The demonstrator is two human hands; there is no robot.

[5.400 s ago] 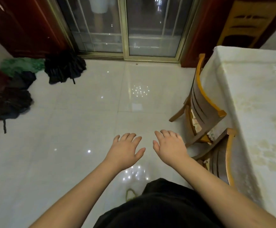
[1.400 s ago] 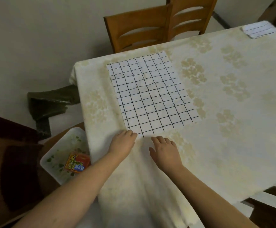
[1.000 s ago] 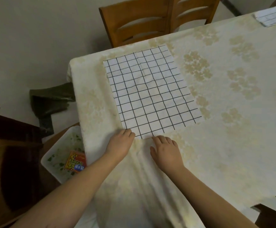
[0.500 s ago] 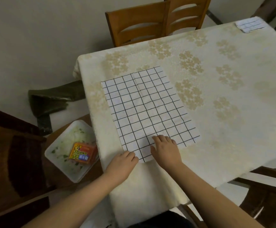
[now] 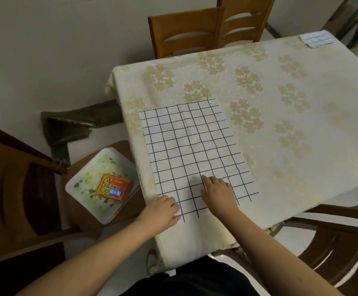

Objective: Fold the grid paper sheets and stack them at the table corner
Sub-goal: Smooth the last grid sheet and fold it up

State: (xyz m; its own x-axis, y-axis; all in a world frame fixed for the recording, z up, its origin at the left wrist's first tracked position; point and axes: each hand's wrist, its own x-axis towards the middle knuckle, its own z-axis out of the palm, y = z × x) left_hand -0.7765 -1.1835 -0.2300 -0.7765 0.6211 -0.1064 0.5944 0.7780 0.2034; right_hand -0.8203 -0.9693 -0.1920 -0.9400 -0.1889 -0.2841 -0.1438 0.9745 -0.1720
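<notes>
A white sheet of grid paper (image 5: 195,152) lies flat and unfolded on the table (image 5: 291,133), close to its near left corner. My left hand (image 5: 161,212) rests on the sheet's near left corner, fingers bent over the edge. My right hand (image 5: 218,193) lies flat on the sheet near its near edge, fingers spread and pointing away from me. A small stack of folded grid paper (image 5: 315,39) sits at the table's far right corner.
The table wears a cream flowered cloth. Two wooden chairs (image 5: 186,35) stand at its far side and a dark chair (image 5: 334,242) at the near right. Left of the table, a stool holds a white plate (image 5: 82,189) with an orange packet (image 5: 114,188).
I turned from the floor to the table. Over the last second the sheet slid toward me to the near edge, and my right hand moved from the cloth onto the paper.
</notes>
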